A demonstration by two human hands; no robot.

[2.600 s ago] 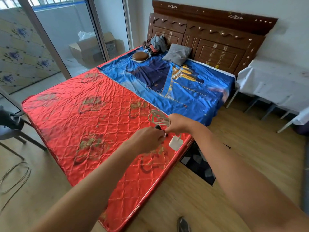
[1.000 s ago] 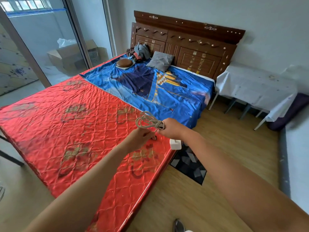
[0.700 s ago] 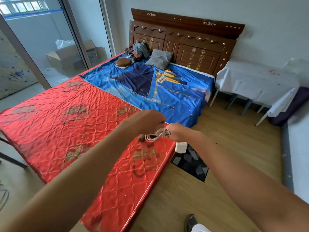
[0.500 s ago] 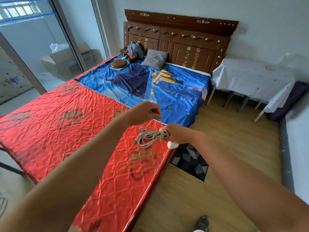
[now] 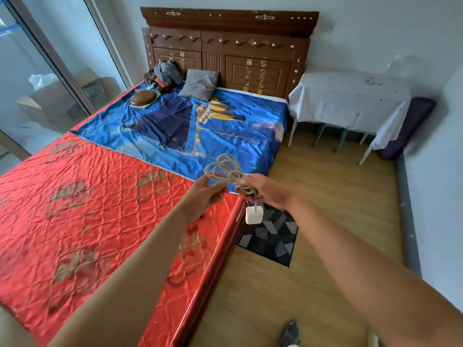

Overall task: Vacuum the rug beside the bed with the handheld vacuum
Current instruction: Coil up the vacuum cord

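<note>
Rug: dark with grey geometric patches, flat on the wooden floor, one edge tucked against the side of the red quilted mattress, low beside the bed and just beneath the hands as seen from the head camera. No handheld vacuum in view anywhere.

Held up over the mattress edge instead: a coiled whitish charger cable, its white plug block dangling on a short lead and seen against the rug's far corner. Right hand clenched round the gathered middle of the coil. Left hand close beside it, fingers pinching the loose loops. Both hands near together, joined by the cable, neither free.

Judged a preparatory step: gathering up or clearing away the cable, with no vacuuming begun and the rug untouched.

Next, probably: set the coil down somewhere off the rug, perhaps on the mattress, freeing at least one hand. Then find and fetch the vacuum, wherever kept. Worth minding the dangling plug block, apt to swing and undo the loops if let go carelessly.
</note>
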